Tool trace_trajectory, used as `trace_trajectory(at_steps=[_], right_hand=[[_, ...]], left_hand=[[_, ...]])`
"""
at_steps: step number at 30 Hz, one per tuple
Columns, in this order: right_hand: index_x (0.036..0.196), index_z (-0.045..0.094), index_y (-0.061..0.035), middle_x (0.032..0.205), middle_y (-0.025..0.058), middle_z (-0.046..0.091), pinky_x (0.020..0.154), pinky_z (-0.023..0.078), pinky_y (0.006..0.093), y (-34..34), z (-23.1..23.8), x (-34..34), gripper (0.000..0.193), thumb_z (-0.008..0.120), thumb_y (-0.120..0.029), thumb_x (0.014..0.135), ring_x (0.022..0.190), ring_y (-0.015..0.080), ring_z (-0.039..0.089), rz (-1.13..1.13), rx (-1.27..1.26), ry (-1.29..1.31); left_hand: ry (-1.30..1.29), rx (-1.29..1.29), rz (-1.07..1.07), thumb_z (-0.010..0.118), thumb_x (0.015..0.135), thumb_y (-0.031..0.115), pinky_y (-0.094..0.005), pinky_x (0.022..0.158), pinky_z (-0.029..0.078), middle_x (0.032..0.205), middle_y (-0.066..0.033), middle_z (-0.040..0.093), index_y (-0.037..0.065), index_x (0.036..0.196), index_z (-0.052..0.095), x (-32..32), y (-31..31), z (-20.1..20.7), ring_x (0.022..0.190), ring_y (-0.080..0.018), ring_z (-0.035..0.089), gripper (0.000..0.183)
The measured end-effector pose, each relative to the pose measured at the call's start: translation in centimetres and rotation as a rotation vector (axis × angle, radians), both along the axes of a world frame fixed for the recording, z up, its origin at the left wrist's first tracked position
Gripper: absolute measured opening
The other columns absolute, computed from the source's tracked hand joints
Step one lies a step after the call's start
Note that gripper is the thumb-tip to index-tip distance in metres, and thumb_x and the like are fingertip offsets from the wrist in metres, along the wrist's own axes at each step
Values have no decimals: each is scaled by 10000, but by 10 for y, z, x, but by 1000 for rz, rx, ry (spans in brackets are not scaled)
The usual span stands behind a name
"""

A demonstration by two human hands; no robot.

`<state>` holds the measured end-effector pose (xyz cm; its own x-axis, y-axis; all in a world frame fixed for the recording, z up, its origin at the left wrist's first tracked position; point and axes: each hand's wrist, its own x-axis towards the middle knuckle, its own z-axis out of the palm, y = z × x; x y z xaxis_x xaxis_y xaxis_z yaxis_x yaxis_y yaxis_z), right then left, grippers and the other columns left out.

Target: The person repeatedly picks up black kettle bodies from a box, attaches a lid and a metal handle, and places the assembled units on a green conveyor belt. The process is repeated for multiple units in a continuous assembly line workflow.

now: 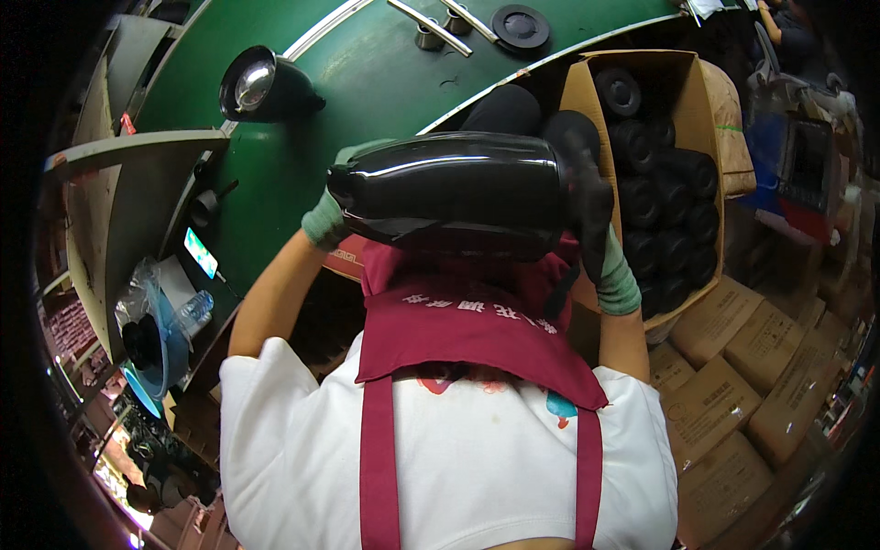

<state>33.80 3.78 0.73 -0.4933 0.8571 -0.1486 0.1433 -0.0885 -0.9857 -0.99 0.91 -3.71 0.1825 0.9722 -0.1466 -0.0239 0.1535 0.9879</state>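
Observation:
A large glossy black thermos jug body (pixel 454 188) lies sideways in front of my chest. My left hand (pixel 325 218), in a pale green glove, grips its narrower left end; some of its fingers are behind the jug. At the wide right end, a dark round cap (pixel 576 142) sits against or close to the rim; contact is unclear. My right hand (pixel 614 275), green at the cuff, is closed around that dark part, its fingers largely lost among black shapes. Another black jug body (pixel 275 92) with a mirror-like inside lies on the green table (pixel 367 87).
At my right stands an open cardboard box (pixel 582 87) full of black round caps (pixel 642 197). Closed cartons (pixel 715 403) are stacked below it. Metal rods (pixel 431 27) and a black disc (pixel 520 27) lie at the table's far side. A lit phone (pixel 200 253) and a plastic bottle (pixel 194 310) are at left.

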Motion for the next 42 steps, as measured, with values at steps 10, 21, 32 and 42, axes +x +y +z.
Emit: trace_trajectory(at_steps=[10, 21, 32, 42], right_hand=[[1509, 299, -40, 1459, 134, 451, 1127, 354, 344, 8, -23, -10, 568, 379, -372, 1054, 1319, 236, 455, -246, -637, 316], [1438, 412, -29, 1420, 149, 506, 1075, 412, 362, 6, -72, 6, 495, 541, -222, 1001, 1254, 235, 523, -108, 118, 205], [1336, 578, -129, 1340, 134, 572, 1043, 388, 458, 76, -5, 32, 602, 707, -318, 779, 1230, 355, 524, 126, 758, -538], [1362, 550, -217, 1390, 78, 548, 1021, 390, 467, 59, -29, -15, 563, 668, -312, 820, 1262, 349, 496, 130, 589, -697]], left_hand=[[671, 492, -51, 712, 679, 126, -312, 729, 528, 916, -153, 663, 50, 1146, 700, 38, 27, 87, 808, -312, 680, 474], [608, 432, -70, 813, 567, 115, -354, 777, 541, 954, -136, 663, 36, 1162, 674, 60, 23, 84, 839, -312, 681, 616], [1185, 533, -243, 740, 730, 411, -533, 1062, 331, 1395, -161, 453, 157, 1403, 476, 37, 91, -52, 1269, -368, 447, 766], [1661, 521, -387, 765, 736, 381, -528, 1092, 281, 1152, -65, 619, 213, 1144, 647, -31, 271, -84, 1203, -268, 528, 457]])
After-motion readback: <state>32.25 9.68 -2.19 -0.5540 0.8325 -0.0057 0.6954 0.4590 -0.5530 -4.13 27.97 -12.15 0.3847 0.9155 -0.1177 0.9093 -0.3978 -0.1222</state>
